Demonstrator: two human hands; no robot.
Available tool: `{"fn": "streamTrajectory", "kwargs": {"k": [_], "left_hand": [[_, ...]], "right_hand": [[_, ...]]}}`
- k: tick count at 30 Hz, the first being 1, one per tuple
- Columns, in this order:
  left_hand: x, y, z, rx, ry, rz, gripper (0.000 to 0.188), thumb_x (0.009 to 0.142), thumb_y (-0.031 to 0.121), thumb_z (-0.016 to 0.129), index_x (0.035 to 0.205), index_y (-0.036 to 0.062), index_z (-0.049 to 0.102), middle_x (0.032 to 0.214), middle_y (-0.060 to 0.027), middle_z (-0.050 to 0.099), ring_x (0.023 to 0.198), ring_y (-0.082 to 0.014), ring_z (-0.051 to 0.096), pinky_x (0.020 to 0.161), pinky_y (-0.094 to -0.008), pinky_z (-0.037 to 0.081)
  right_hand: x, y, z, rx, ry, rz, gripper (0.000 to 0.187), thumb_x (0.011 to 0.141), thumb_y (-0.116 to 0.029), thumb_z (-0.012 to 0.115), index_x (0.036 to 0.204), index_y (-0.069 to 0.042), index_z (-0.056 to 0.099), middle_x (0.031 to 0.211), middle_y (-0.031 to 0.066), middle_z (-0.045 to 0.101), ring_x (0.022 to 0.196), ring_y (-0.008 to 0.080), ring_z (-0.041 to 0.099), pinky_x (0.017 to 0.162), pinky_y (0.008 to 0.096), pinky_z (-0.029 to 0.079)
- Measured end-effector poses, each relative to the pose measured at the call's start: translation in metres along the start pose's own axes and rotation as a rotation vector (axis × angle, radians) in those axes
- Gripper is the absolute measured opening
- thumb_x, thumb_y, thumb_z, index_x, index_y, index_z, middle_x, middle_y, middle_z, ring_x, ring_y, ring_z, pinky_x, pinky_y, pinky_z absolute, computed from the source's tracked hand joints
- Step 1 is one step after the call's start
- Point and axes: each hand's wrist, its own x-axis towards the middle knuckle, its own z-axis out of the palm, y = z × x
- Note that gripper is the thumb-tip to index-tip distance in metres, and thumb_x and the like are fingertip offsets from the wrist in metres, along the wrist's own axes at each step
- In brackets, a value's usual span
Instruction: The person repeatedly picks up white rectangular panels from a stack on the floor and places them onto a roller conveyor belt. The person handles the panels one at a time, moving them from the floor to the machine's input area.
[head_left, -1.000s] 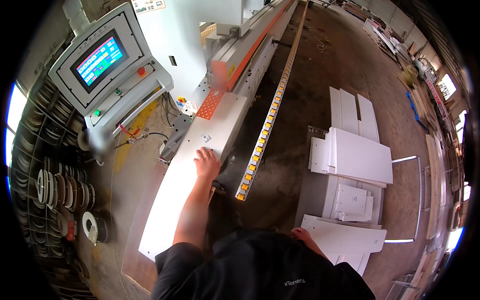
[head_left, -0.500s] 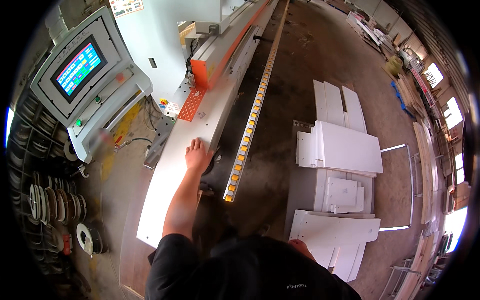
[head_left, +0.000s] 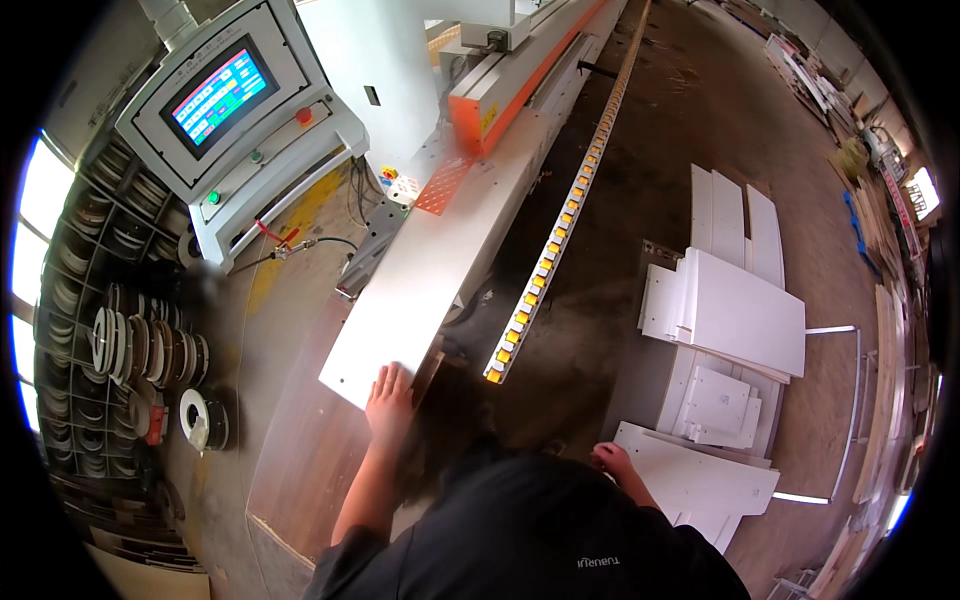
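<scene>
My left hand (head_left: 389, 402) rests with its fingers outstretched on the near right corner of a long white panel (head_left: 400, 310). The panel lies lengthwise along the machine bed, its far part beside a perforated orange plate (head_left: 444, 186). A small dark hole shows in its near left corner. On the right, my right hand (head_left: 612, 462) hangs at the left edge of a stack of white panels (head_left: 690, 468). Its fingers are curled in, and whatever they may hold is hidden. I cannot tell whether it touches the stack.
A control console (head_left: 220, 95) with a lit screen stands at the far left. A rail with yellow rollers (head_left: 540, 275) runs alongside the machine. More white boards (head_left: 750, 305) are piled at right. Rolls of edging strip (head_left: 150, 347) fill racks on the left, and a brown board (head_left: 295, 460) lies below.
The white panel has slid forward along the machine. My left hand has gone from its middle to its near end. My right hand has come further into view, and the view has shifted.
</scene>
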Motion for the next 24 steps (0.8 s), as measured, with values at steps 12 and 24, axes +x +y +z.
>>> {"fn": "streamTrajectory", "kwargs": {"k": [12,24], "left_hand": [[0.107,0.047,0.038,0.069,0.026,0.062,0.049,0.096,0.020,0.063,0.144,0.0109,0.057,0.158,-0.0090,0.049,0.148,-0.0315,0.042,0.119,-0.0483,0.037],[0.154,0.149,0.046,-0.201,-0.089,0.353,0.039,0.093,0.011,0.066,0.131,0.0090,0.067,0.128,-0.0134,0.068,0.120,-0.0303,0.063,0.101,-0.0419,0.052]], "right_hand": [[0.014,0.018,0.023,0.009,-0.031,0.011,0.029,0.096,-0.033,0.069,0.105,-0.007,0.075,0.092,0.0072,0.077,0.080,0.0181,0.073,0.071,0.0340,0.058],[-0.056,0.153,-0.001,0.228,0.333,0.191,0.026,0.097,-0.027,0.065,0.090,-0.005,0.077,0.087,0.0073,0.079,0.073,0.0165,0.077,0.068,0.0330,0.060]]}}
